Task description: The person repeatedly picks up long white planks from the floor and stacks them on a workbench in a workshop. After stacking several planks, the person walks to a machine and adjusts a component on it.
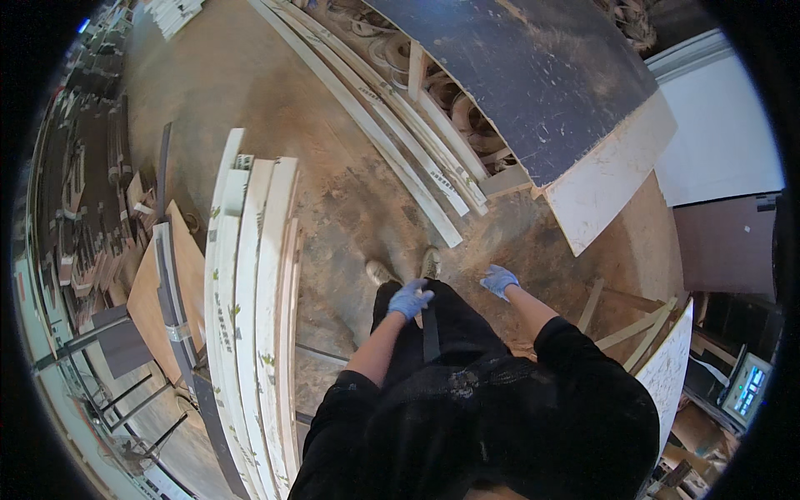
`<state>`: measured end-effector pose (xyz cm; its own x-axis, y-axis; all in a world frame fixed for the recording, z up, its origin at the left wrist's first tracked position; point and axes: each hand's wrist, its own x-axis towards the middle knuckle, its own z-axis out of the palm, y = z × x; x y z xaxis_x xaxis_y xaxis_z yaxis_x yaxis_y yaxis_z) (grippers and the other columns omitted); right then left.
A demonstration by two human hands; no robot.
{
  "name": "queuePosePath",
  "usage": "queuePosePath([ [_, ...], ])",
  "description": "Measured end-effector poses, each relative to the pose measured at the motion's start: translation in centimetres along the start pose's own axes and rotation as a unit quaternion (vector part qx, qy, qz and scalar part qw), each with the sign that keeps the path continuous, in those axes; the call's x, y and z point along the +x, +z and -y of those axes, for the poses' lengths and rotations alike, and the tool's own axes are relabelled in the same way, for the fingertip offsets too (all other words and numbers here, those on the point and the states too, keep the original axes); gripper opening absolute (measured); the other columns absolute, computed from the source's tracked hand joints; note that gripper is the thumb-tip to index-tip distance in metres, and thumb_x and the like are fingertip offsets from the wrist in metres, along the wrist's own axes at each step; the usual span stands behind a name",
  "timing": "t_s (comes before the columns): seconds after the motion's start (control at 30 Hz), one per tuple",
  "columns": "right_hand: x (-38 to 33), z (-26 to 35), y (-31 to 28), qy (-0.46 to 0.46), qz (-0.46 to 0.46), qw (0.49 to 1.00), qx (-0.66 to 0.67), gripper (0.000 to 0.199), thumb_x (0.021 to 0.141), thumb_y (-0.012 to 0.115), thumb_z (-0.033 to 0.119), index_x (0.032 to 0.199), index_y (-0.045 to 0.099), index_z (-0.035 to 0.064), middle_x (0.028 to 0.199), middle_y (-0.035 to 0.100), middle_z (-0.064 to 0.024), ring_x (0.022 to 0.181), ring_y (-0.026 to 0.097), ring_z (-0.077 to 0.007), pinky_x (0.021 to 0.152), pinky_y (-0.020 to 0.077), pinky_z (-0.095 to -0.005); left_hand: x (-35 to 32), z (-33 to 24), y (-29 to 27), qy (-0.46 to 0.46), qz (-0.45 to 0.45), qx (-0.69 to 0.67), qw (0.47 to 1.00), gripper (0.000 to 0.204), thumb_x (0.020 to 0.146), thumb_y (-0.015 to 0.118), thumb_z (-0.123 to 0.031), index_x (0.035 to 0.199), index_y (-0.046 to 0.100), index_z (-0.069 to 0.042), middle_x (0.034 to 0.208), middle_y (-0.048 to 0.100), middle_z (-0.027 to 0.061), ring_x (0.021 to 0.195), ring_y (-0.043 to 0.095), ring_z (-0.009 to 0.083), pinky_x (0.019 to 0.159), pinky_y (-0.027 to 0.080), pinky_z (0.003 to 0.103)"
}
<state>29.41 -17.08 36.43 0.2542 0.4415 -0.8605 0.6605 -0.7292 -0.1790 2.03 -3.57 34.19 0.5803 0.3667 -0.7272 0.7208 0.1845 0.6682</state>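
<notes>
My right hand [499,282] hangs loosely spread; I cannot tell whether my left hand [410,300], over my trousers [467,329], grips anything. White boards [248,317] lie stacked at my left, pale planks [427,167] ahead.

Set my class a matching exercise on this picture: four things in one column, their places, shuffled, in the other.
Things
1. left hand
2. right hand
3. stack of white boards
4. lit screen

Places
A. far right of the picture
B. left of both shoes
C. over the dark trousers
D. against the floor, right of the shoes

Pairs: 1-C; 2-D; 3-B; 4-A
</notes>
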Motion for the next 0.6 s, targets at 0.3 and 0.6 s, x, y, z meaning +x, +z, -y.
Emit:
queuePosePath([
  [0.3,15.0,-1.8,1.1,0.109,-0.041,0.986,0.118,0.057,0.08,0.066,0.041,0.127,0.054,0.0118,0.131,0.055,-0.0119,0.122,0.051,-0.03,0.1,0.0417,-0.0378,9.9,-2.4,3.4,-0.008,0.181,0.252,0.951,0.052,0.087,0.06,-0.042,0.131,0.052,-0.017,0.13,0.055,0.0118,0.118,0.054,0.03,0.099,0.043,0.04],
  [0.6,33.1,-3.5,4.3,0.128,-0.046,0.988,0.073,0.066,0.077,0.07,0.043,0.134,0.046,0.0193,0.135,0.052,-0.0131,0.122,0.051,-0.032,0.101,0.0425,-0.0416,21.9,6.9,6.6,-0.044,0.176,0.182,0.966,0.053,0.085,0.06,-0.044,0.13,0.05,-0.019,0.13,0.055,0.0139,0.118,0.053,0.0322,0.098,0.043,0.041],
])
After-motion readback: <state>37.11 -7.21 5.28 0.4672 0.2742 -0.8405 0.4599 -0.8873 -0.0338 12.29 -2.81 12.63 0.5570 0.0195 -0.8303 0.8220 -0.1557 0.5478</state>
